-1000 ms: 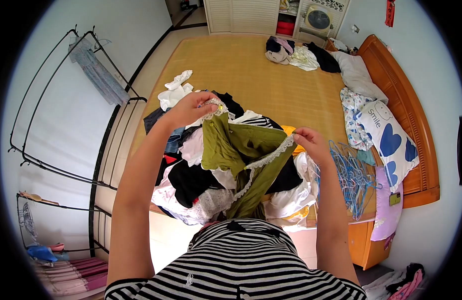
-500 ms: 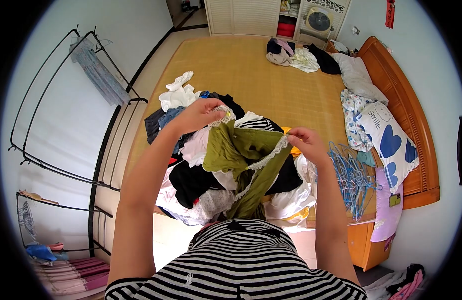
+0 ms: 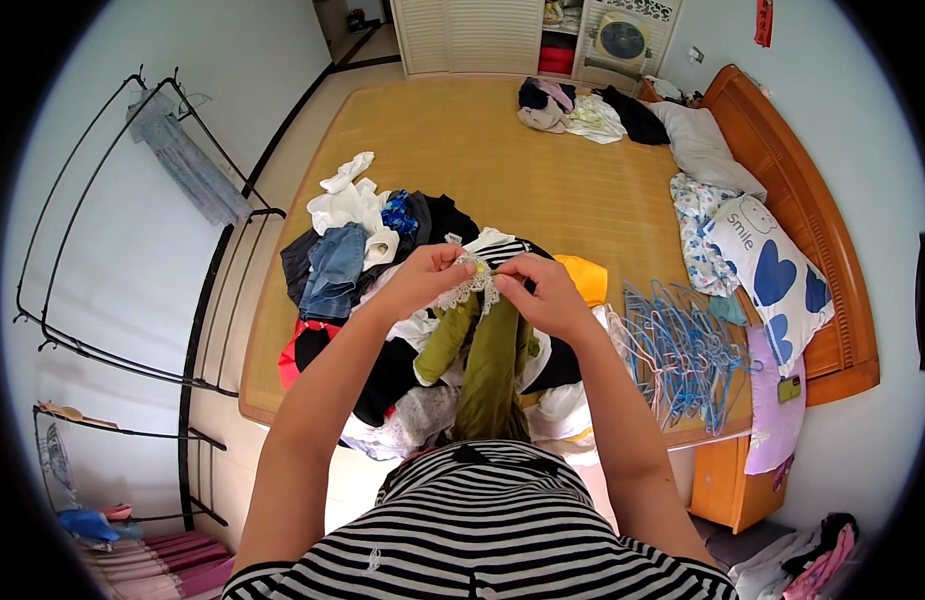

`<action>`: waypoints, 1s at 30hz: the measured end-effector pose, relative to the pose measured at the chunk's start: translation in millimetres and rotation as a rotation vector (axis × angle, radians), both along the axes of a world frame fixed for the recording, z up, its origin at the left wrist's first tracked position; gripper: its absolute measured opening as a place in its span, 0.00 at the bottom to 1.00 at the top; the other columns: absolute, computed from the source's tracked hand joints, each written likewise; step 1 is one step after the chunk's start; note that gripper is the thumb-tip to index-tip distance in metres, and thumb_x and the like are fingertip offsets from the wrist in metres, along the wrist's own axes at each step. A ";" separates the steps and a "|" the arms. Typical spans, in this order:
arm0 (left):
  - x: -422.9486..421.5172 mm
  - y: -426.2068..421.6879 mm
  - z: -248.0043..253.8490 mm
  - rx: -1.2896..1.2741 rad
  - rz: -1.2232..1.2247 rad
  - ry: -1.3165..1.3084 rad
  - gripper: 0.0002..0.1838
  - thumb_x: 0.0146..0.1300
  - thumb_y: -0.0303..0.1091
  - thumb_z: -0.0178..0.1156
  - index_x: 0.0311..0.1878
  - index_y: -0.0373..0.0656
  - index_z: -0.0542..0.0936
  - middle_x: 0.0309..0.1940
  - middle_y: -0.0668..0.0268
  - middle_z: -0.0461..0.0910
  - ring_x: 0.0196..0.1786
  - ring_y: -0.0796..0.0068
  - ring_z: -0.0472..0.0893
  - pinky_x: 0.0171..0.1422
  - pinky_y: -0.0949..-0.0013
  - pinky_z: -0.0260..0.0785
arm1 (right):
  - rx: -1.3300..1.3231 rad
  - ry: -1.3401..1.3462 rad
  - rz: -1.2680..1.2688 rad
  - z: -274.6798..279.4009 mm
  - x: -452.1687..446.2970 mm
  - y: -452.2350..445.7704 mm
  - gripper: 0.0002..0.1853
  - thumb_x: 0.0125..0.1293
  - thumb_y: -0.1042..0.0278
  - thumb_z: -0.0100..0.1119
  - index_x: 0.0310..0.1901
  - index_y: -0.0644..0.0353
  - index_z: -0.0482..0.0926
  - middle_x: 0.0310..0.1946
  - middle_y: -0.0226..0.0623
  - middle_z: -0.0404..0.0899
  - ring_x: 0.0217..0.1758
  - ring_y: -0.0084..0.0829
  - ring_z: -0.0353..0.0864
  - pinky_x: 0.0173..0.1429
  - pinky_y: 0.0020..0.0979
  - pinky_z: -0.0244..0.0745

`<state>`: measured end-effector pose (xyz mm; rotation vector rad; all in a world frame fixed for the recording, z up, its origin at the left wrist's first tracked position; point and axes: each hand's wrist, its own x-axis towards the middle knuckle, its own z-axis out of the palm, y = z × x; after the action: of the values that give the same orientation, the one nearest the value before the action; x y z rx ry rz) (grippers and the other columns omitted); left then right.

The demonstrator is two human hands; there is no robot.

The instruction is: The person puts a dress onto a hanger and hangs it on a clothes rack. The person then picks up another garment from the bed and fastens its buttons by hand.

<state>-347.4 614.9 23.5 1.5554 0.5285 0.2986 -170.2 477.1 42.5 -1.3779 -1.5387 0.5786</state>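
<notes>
An olive-green garment [image 3: 490, 375] with white lace trim hangs down between my two hands towards my striped shirt. My left hand [image 3: 434, 280] pinches the lace edge from the left. Close beside it, my right hand [image 3: 537, 290] pinches the same edge from the right, its fingertips almost touching the left ones. Below and around the garment lies a heap of mixed clothes, with blue denim [image 3: 332, 270] on its left, white cloth [image 3: 347, 207] behind that, and a yellow piece [image 3: 584, 279] to the right.
The heap rests on a bed with a tan mat [image 3: 452, 130]. Blue hangers [image 3: 687, 355] lie on its right side, near pillows [image 3: 767, 265] and a wooden headboard [image 3: 797, 180]. More clothes [image 3: 592, 118] sit at the far end. A black rack [image 3: 102, 355] stands on the left.
My hands have come together, bringing the lace edges close to each other. The green garment, spread wide before, now hangs narrow and gathered. The view has shifted slightly.
</notes>
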 end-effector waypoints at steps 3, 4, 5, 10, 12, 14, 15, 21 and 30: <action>1.6 -11.5 1.6 -0.023 0.029 -0.007 0.08 0.65 0.35 0.59 0.41 0.40 0.78 0.32 0.78 0.77 0.35 0.91 0.72 0.40 0.82 0.64 | 0.015 -0.039 -0.031 0.9 -4.3 0.8 0.09 0.61 0.67 0.58 0.34 0.65 0.78 0.27 0.40 0.77 0.29 0.35 0.76 0.35 0.31 0.70; 1.9 -14.0 2.5 -0.003 0.044 0.000 0.08 0.65 0.35 0.59 0.40 0.41 0.79 0.30 0.79 0.76 0.32 0.92 0.70 0.37 0.82 0.62 | 0.034 -0.084 -0.026 -0.3 -4.3 1.3 0.09 0.61 0.67 0.58 0.33 0.65 0.78 0.27 0.41 0.78 0.29 0.38 0.77 0.34 0.33 0.70; 1.9 -16.2 3.9 0.018 0.058 0.007 0.08 0.65 0.35 0.59 0.39 0.41 0.79 0.28 0.79 0.75 0.30 0.92 0.69 0.34 0.82 0.60 | 0.053 -0.129 -0.021 -1.8 -4.4 1.9 0.09 0.61 0.67 0.58 0.32 0.65 0.78 0.27 0.41 0.78 0.29 0.40 0.77 0.34 0.35 0.70; 2.7 -25.1 9.0 0.052 0.089 0.021 0.08 0.64 0.36 0.60 0.37 0.41 0.79 0.24 0.80 0.73 0.26 0.93 0.66 0.30 0.82 0.56 | 0.125 -0.227 -0.047 -13.0 -4.9 2.6 0.07 0.59 0.68 0.60 0.31 0.64 0.78 0.24 0.39 0.76 0.28 0.38 0.76 0.36 0.34 0.68; 3.8 -25.7 4.9 0.064 0.089 -0.006 0.08 0.64 0.36 0.60 0.36 0.41 0.79 0.24 0.80 0.73 0.26 0.93 0.66 0.29 0.82 0.56 | 0.157 -0.267 -0.067 -14.9 -4.8 0.9 0.07 0.58 0.67 0.61 0.30 0.63 0.78 0.24 0.38 0.77 0.28 0.38 0.76 0.36 0.35 0.68; 3.9 -25.4 0.3 0.189 0.096 0.047 0.11 0.62 0.37 0.60 0.36 0.38 0.80 0.23 0.77 0.75 0.27 0.91 0.69 0.29 0.79 0.61 | 0.127 -0.267 -0.087 -15.7 -4.6 -1.7 0.07 0.58 0.67 0.61 0.30 0.62 0.79 0.25 0.38 0.77 0.29 0.39 0.76 0.40 0.36 0.67; 3.9 -26.4 -0.3 0.189 0.091 0.047 0.11 0.62 0.37 0.60 0.36 0.38 0.80 0.23 0.77 0.75 0.27 0.91 0.69 0.29 0.79 0.61 | 0.126 -0.267 -0.092 -13.9 -5.2 -3.9 0.07 0.58 0.67 0.61 0.30 0.62 0.79 0.25 0.38 0.77 0.29 0.39 0.76 0.40 0.36 0.67; 0.2 -44.4 7.1 0.465 0.053 0.091 0.12 0.62 0.36 0.60 0.39 0.35 0.80 0.27 0.69 0.79 0.29 0.83 0.72 0.33 0.74 0.65 | 0.025 -0.314 -0.149 -16.5 -9.6 -18.2 0.07 0.56 0.67 0.63 0.32 0.61 0.79 0.28 0.37 0.79 0.34 0.39 0.76 0.46 0.37 0.65; -4.9 -58.4 -5.8 0.806 -0.054 0.013 0.11 0.60 0.33 0.63 0.42 0.37 0.81 0.33 0.55 0.82 0.34 0.60 0.80 0.38 0.66 0.70 | 0.066 -0.288 -0.183 -33.4 -17.3 -37.6 0.07 0.55 0.69 0.64 0.35 0.58 0.80 0.27 0.32 0.78 0.31 0.33 0.75 0.50 0.33 0.62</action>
<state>-352.3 556.4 17.7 2.3457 0.3885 0.4980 -187.5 439.5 9.1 -1.5824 -1.6175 0.2204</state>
